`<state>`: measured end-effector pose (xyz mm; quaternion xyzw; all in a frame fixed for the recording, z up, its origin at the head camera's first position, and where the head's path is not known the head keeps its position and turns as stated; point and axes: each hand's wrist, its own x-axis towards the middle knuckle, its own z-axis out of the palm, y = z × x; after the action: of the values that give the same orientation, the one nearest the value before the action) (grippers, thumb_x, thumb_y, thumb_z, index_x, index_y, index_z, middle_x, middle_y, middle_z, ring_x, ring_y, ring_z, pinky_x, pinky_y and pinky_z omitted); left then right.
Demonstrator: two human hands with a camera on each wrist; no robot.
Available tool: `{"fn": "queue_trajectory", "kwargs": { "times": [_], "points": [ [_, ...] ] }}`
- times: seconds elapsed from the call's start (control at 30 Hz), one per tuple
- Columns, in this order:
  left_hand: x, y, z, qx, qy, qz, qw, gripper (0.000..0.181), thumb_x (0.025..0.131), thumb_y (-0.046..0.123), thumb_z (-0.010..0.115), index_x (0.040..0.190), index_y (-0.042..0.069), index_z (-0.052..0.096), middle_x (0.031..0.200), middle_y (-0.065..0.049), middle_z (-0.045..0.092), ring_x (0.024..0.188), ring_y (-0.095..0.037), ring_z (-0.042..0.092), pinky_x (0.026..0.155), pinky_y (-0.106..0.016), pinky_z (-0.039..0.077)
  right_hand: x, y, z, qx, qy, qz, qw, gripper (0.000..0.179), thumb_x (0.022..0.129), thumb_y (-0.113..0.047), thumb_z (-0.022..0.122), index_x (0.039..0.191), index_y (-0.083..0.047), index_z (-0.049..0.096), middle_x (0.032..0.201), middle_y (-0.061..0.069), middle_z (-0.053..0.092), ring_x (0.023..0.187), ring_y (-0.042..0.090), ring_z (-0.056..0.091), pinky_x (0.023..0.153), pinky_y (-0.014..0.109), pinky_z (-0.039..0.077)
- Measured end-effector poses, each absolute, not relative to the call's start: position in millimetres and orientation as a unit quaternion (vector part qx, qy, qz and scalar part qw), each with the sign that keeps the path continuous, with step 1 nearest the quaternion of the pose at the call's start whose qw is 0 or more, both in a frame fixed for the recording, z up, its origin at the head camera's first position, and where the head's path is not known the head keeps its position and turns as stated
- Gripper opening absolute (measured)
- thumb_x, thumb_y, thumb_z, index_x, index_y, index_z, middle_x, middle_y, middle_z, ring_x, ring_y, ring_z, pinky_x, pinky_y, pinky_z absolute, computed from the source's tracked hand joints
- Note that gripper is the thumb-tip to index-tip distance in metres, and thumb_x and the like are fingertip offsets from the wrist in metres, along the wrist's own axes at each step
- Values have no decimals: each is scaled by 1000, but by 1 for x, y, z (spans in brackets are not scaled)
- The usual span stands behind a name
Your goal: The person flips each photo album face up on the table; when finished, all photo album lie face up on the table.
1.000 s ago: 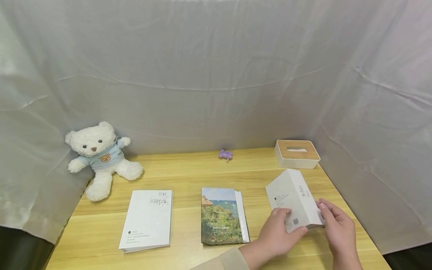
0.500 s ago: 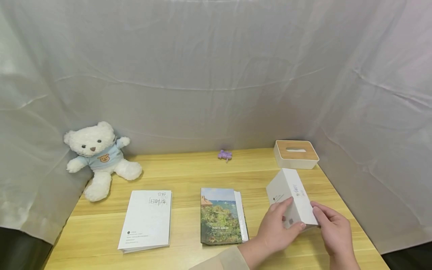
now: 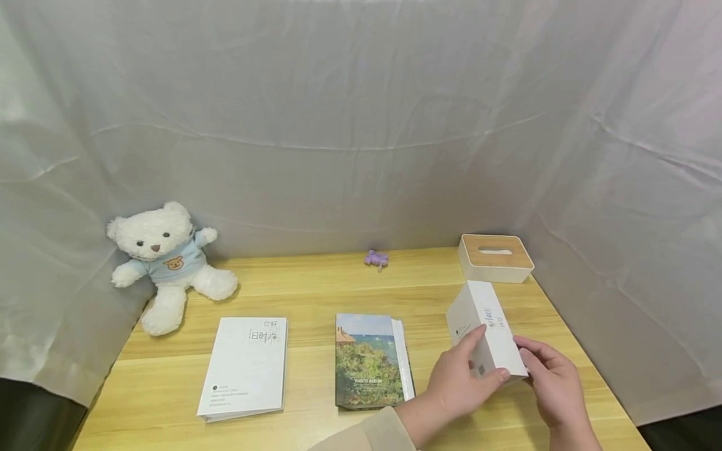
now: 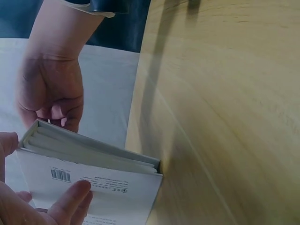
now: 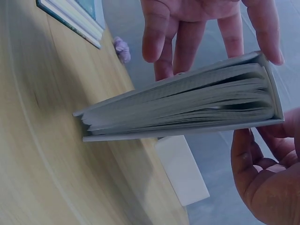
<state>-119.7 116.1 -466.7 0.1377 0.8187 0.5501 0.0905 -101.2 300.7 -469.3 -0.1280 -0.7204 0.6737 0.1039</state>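
A white album (image 3: 496, 326) with handwriting-style print on its spine stands at the right of the table, spine up. My left hand (image 3: 459, 382) holds its left side, fingers along the cover and thumb at the near end of the spine. Opposite, my right hand (image 3: 555, 382) holds the other cover near the spine's near corner with bent fingers. The right wrist view shows the page edges of the album (image 5: 187, 108) between the covers, lower edges close to the tabletop. A barcode marks the cover of the album (image 4: 117, 197) in the left wrist view.
A photo album with a painted landscape (image 3: 369, 363) lies in the middle of the wooden table (image 3: 316, 288). Left of it lies another white album (image 3: 245, 366). Toward the back are a white teddy bear (image 3: 169, 263), a small purple item (image 3: 376, 258) and a tissue box (image 3: 496, 258).
The held album has turned more upright, its spine now facing up and its left cover showing less. My right hand has shifted slightly left with it. Everything else stays put.
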Motion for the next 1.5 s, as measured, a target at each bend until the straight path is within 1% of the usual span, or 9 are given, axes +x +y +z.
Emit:
{"fn": "queue_trajectory", "kwargs": {
  "times": [0.1, 0.27, 0.6, 0.77, 0.97, 1.07, 1.17, 1.33, 1.5],
  "points": [
    [-120, 115, -465, 136, 818, 552, 91, 79, 89, 46, 83, 158, 38, 47, 143, -2, 65, 105, -14, 68, 84, -27, 54, -101, 301, -470, -117, -716, 681, 100, 19, 107, -5, 62, 116, -2, 78, 98, -15, 76, 86, 4, 70, 69, 23, 61],
    [-122, 115, -462, 124, 828, 539, 90, 81, 89, 51, 82, 159, 35, 45, 147, 2, 60, 118, -14, 62, 93, -34, 53, -101, 300, -470, -98, -712, 690, 90, 20, 107, -7, 62, 117, -3, 79, 100, -14, 77, 87, 5, 71, 70, 24, 62],
    [-129, 114, -457, 104, 846, 515, 93, 90, 85, 56, 84, 161, 35, 40, 149, -1, 60, 128, -21, 60, 101, -44, 53, -101, 298, -474, -63, -718, 689, 74, 22, 107, -4, 61, 119, -2, 79, 104, -13, 77, 87, 6, 70, 66, 27, 60],
    [-130, 115, -455, 86, 849, 514, 91, 99, 80, 58, 88, 162, 34, 38, 143, 1, 64, 124, -19, 62, 98, -41, 54, -102, 296, -477, -52, -730, 679, 63, 22, 107, -1, 60, 119, -1, 78, 105, -14, 77, 87, 6, 70, 66, 28, 61],
    [-134, 114, -458, 67, 839, 534, 73, 105, 75, 59, 91, 160, 27, 38, 133, 5, 64, 107, -12, 63, 90, -36, 54, -102, 292, -480, -67, -770, 633, 34, 24, 107, -2, 60, 120, 15, 70, 99, -14, 76, 87, 7, 71, 69, 30, 62],
    [-137, 112, -461, 65, 835, 542, 64, 104, 75, 59, 91, 158, 25, 40, 128, 9, 63, 99, -9, 61, 84, -34, 54, -102, 290, -482, -79, -793, 603, 16, 27, 108, -5, 60, 120, 18, 68, 96, -14, 76, 85, 9, 72, 71, 30, 62],
    [-138, 110, -461, 59, 832, 548, 67, 104, 73, 58, 93, 157, 25, 40, 123, 9, 63, 96, -9, 61, 83, -33, 54, -102, 291, -483, -88, -802, 590, -10, 29, 108, -8, 60, 120, 17, 68, 99, -8, 77, 86, 10, 72, 75, 32, 62],
    [-140, 107, -457, 37, 836, 541, 84, 107, 71, 56, 95, 157, 25, 39, 124, 4, 65, 99, -13, 63, 85, -36, 55, -105, 294, -485, -97, -806, 581, -62, 33, 110, -15, 59, 125, 14, 68, 116, 13, 77, 93, 10, 72, 81, 36, 61],
    [-141, 106, -456, 27, 831, 547, 92, 107, 70, 49, 97, 157, 25, 38, 118, 2, 67, 94, -14, 63, 79, -35, 54, -106, 294, -486, -85, -815, 568, -81, 39, 111, -20, 58, 131, 14, 65, 128, 24, 71, 99, 17, 73, 87, 45, 62]
  ]
}}
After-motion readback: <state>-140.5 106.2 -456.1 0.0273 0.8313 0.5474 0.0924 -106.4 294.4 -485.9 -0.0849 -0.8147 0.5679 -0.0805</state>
